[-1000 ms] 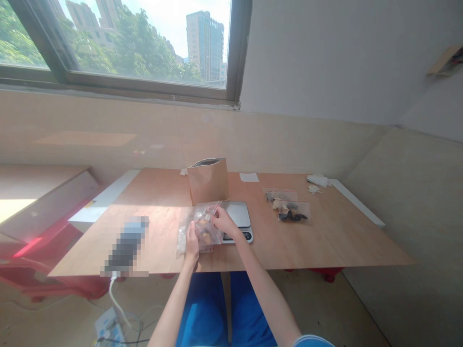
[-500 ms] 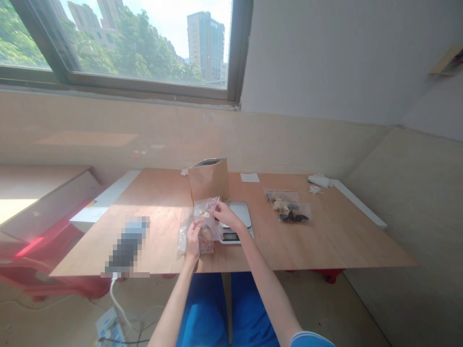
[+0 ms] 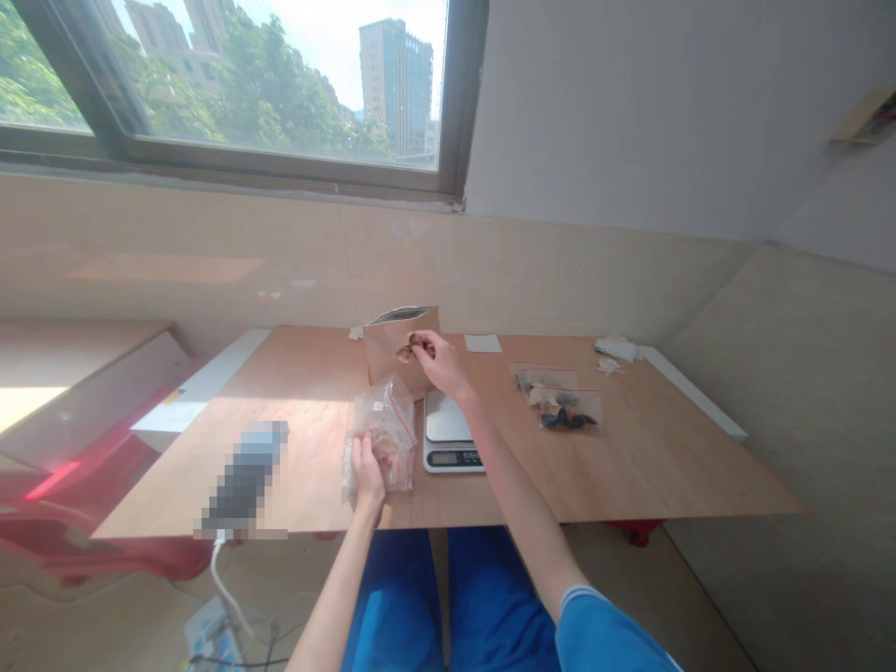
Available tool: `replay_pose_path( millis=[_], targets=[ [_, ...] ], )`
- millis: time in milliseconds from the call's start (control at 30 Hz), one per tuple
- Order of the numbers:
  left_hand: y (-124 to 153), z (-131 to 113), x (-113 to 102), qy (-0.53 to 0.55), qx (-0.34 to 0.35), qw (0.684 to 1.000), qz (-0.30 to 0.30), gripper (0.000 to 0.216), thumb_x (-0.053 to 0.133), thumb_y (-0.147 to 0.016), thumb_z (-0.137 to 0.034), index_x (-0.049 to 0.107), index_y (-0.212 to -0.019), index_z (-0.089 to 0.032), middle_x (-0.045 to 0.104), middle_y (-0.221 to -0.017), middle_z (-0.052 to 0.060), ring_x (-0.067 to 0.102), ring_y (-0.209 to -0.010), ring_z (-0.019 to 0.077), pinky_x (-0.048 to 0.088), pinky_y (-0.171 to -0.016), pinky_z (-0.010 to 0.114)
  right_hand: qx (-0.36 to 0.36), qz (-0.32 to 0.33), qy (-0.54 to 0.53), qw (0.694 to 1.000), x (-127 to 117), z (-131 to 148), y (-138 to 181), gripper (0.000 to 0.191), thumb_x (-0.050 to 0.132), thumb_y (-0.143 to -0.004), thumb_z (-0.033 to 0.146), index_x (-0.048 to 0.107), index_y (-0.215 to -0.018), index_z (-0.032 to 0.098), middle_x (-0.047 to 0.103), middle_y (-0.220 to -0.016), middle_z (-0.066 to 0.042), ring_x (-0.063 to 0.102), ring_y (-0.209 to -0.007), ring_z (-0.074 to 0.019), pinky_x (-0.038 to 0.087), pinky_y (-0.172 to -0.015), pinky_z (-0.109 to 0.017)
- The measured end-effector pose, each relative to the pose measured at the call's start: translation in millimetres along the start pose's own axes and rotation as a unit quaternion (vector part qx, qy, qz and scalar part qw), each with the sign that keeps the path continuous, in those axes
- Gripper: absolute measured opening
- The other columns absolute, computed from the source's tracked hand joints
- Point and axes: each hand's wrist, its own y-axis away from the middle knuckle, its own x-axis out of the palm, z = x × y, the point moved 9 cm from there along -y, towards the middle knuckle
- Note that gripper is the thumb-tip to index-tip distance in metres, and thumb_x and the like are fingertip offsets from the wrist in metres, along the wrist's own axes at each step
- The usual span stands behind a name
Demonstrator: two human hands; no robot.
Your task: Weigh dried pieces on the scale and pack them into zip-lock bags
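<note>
My left hand (image 3: 368, 469) is closed on a clear zip bag (image 3: 384, 411) with a red seal line and some brownish pieces inside. More clear plastic bags (image 3: 351, 467) lie under it on the table. Raised in front of the kraft paper pouch (image 3: 385, 345), my right hand (image 3: 438, 359) pinches a brown, dried-looking piece (image 3: 406, 354) whose kind I cannot make out. The pouch stands upright with its top open. Below my right forearm sits a white kitchen scale (image 3: 444, 420), partly covered by the arm.
Zip bags of dark and pale dried pieces (image 3: 567, 411) lie to the right. A white paper (image 3: 483, 343) and crumpled tissues (image 3: 617, 350) are at the back. On the left lies a blurred-out dark device (image 3: 245, 476) with a white cable (image 3: 224, 579). Red stools (image 3: 140, 532) stand beside the table.
My right hand has come out of the zip bag and moved up toward the pouch, now holding a brown piece. My left hand keeps the bag, which has tilted slightly left.
</note>
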Motion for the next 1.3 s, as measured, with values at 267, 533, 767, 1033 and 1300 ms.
replay_pose_path(
  millis=[267, 533, 767, 1033, 1300],
  targets=[
    [0.8, -2.8, 3.9, -0.012, 0.008, 1.000, 0.022, 0.020, 0.047, -0.077, -0.039, 0.050, -0.083, -0.020, 0.047, -0.063, -0.003, 0.041, -0.043, 0.0078, 0.030, -0.035, 0.020, -0.165, -0.030, 0.111, 0.980, 16.7, 25.9, -80.1, 0.022, 0.041, -0.085, 0.012, 0.058, -0.098, 0.017, 0.060, -0.101, -0.007, 0.052, -0.098, -0.0176, 0.041, -0.088, -0.029],
    [-1.2, -0.4, 5.1, -0.013, 0.007, 0.999, 0.030, 0.022, 0.049, -0.075, -0.041, 0.050, -0.081, -0.020, 0.047, -0.065, -0.003, 0.042, -0.044, 0.0076, 0.032, -0.035, 0.020, -0.141, 0.034, 0.130, 0.981, 34.0, 3.8, -83.0, 0.025, 0.037, -0.085, 0.012, 0.060, -0.093, 0.019, 0.063, -0.096, -0.005, 0.054, -0.094, -0.0178, 0.042, -0.085, -0.030],
    [-2.9, 2.6, 3.7, -0.013, 0.007, 1.000, 0.023, 0.024, 0.050, -0.074, -0.042, 0.047, -0.080, -0.020, 0.044, -0.063, -0.004, 0.039, -0.041, 0.0066, 0.031, -0.034, 0.020, -0.158, 0.080, 0.100, 0.979, 29.3, 10.9, -75.0, 0.026, 0.038, -0.087, 0.015, 0.061, -0.100, 0.019, 0.064, -0.105, -0.005, 0.058, -0.096, -0.0158, 0.043, -0.086, -0.028],
    [-1.8, 0.1, 3.5, -0.021, 0.006, 1.000, 0.019, 0.027, 0.051, -0.073, -0.045, 0.048, -0.082, -0.019, 0.045, -0.064, -0.003, 0.041, -0.043, 0.0072, 0.033, -0.035, 0.020, -0.153, 0.064, 0.089, 0.982, 25.2, 14.7, -71.1, 0.023, 0.037, -0.089, 0.019, 0.059, -0.093, 0.017, 0.066, -0.094, -0.004, 0.059, -0.087, -0.0147, 0.044, -0.080, -0.026],
    [-0.8, -0.2, 3.6, -0.027, 0.007, 0.999, 0.022, 0.029, 0.050, -0.074, -0.047, 0.049, -0.084, -0.019, 0.046, -0.065, -0.004, 0.041, -0.044, 0.0071, 0.034, -0.036, 0.020, -0.167, 0.091, 0.165, 0.968, 32.5, 15.6, -68.2, 0.027, 0.037, -0.087, 0.011, 0.064, -0.089, 0.017, 0.066, -0.101, -0.007, 0.057, -0.099, -0.0166, 0.040, -0.089, -0.029]
  ],
)
